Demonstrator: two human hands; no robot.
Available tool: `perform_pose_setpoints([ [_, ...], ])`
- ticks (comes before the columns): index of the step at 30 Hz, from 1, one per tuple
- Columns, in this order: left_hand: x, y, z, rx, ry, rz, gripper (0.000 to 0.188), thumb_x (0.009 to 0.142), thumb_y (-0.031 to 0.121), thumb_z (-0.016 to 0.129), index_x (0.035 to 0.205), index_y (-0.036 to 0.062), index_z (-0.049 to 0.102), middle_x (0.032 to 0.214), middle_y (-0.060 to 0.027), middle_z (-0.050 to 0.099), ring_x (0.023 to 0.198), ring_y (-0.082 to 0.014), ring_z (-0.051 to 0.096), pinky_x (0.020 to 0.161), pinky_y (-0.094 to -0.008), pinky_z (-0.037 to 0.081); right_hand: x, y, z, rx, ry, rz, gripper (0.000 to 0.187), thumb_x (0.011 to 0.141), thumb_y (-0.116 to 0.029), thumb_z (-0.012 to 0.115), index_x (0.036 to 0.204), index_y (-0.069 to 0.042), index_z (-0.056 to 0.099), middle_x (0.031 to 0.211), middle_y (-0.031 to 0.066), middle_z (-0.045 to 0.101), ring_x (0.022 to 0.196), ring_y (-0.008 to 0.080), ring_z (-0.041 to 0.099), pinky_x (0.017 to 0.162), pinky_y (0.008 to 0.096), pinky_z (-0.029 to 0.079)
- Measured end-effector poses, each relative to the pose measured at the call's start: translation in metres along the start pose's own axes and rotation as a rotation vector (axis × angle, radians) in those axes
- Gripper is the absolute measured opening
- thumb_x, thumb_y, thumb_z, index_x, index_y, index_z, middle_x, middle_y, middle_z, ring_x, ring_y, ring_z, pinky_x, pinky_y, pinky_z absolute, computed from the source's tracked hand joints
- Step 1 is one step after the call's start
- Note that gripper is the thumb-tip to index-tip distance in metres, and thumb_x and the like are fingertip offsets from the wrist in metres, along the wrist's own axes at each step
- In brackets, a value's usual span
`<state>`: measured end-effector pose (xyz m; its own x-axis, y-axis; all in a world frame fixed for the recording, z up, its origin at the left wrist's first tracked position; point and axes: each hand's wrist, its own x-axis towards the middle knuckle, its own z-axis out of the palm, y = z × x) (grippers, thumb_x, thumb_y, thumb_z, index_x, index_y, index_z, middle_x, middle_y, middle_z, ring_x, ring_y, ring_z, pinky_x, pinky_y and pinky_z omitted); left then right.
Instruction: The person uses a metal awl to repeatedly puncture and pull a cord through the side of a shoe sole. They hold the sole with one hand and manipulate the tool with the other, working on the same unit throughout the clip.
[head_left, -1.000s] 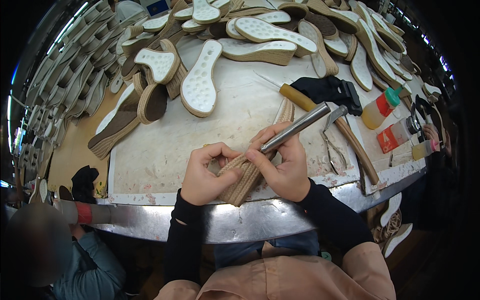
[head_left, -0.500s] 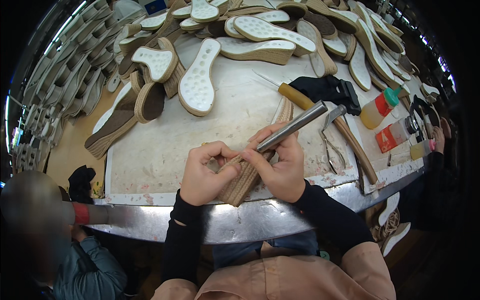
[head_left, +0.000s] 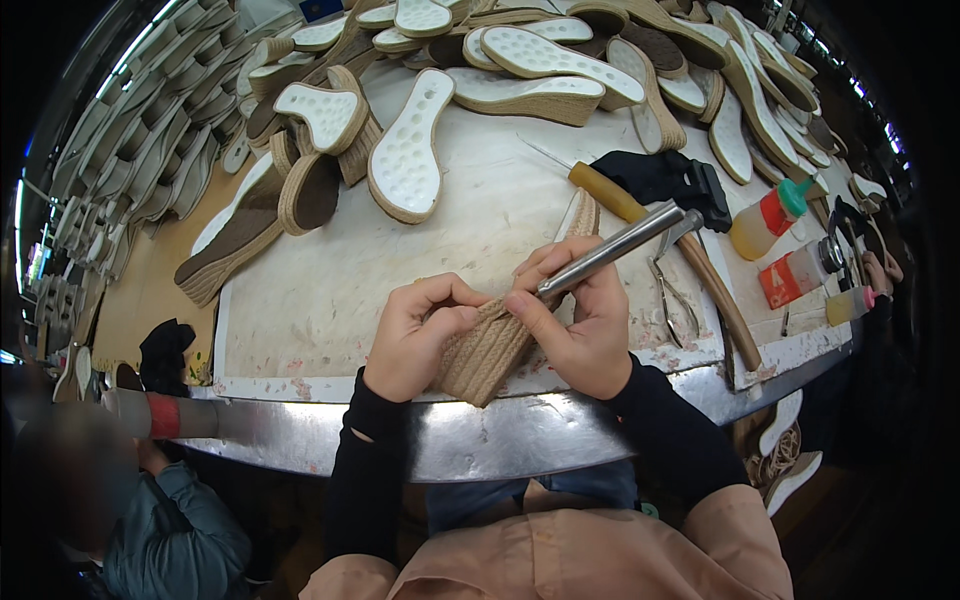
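Tan braided-rope wedge sole (head_left: 488,364) stays pinched in left hand's (head_left: 412,338) grip; right hand (head_left: 588,338), curled round silver cylindrical metal rod (head_left: 615,247), now slightly farther off; edge-work apparently continues.

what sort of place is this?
Likely a shoe workshop or factory: heaped white-topped wedge soles with tan braided sides, a wooden-handled metal hammer, and a translucent squeeze bottle with a green cap, all on a white-surfaced worktable.

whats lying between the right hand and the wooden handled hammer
In the head view, a slim two-armed metal tool lies there, arms spread, between the right hand and the wooden-handled hammer.
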<state>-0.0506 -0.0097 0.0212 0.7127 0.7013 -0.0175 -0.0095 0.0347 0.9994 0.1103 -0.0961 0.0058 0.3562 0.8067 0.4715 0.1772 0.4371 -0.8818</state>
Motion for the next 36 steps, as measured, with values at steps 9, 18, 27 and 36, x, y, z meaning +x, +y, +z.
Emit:
perform_pose_setpoints([
  [9,0.001,-0.006,0.001,0.203,0.016,0.179,0.019,0.067,0.009,0.068,0.081,-0.0031,0.064,0.072,-0.0011,0.058,0.069,-0.0077,0.048,0.067,-0.0221,0.041,0.000,0.004,-0.005,-0.243,-0.095,-0.126,0.035,0.079,0.004,0.068,0.102,-0.004,0.042,0.095,0.0094,0.056,0.089,0.0134,0.057,0.078,0.0254,0.045],
  [18,0.001,-0.004,0.002,0.298,0.030,0.226,0.018,0.065,0.009,0.071,0.078,-0.0021,0.064,0.071,-0.0027,0.057,0.068,-0.0098,0.049,0.066,-0.0236,0.041,0.000,0.003,0.004,-0.286,-0.053,-0.152,0.036,0.078,0.006,0.067,0.103,-0.002,0.043,0.090,0.0066,0.053,0.082,0.0112,0.056,0.075,0.0238,0.044],
  [27,0.001,-0.004,0.000,0.281,0.030,0.236,0.018,0.066,0.004,0.065,0.083,-0.0035,0.066,0.070,-0.0048,0.057,0.067,-0.0113,0.050,0.066,-0.0243,0.041,-0.002,0.001,0.004,-0.113,0.040,0.029,0.029,0.076,-0.002,0.070,0.097,-0.004,0.051,0.087,0.0048,0.058,0.087,0.0163,0.048,0.079,0.0296,0.040],
  [36,0.001,-0.007,0.001,0.257,0.066,0.215,0.015,0.072,0.005,0.062,0.082,-0.0036,0.066,0.069,-0.0059,0.058,0.066,-0.0105,0.050,0.065,-0.0240,0.042,0.001,0.002,0.000,-0.360,-0.087,-0.190,0.033,0.082,0.006,0.063,0.103,-0.005,0.039,0.087,0.0078,0.057,0.077,0.0106,0.054,0.071,0.0233,0.043],
])
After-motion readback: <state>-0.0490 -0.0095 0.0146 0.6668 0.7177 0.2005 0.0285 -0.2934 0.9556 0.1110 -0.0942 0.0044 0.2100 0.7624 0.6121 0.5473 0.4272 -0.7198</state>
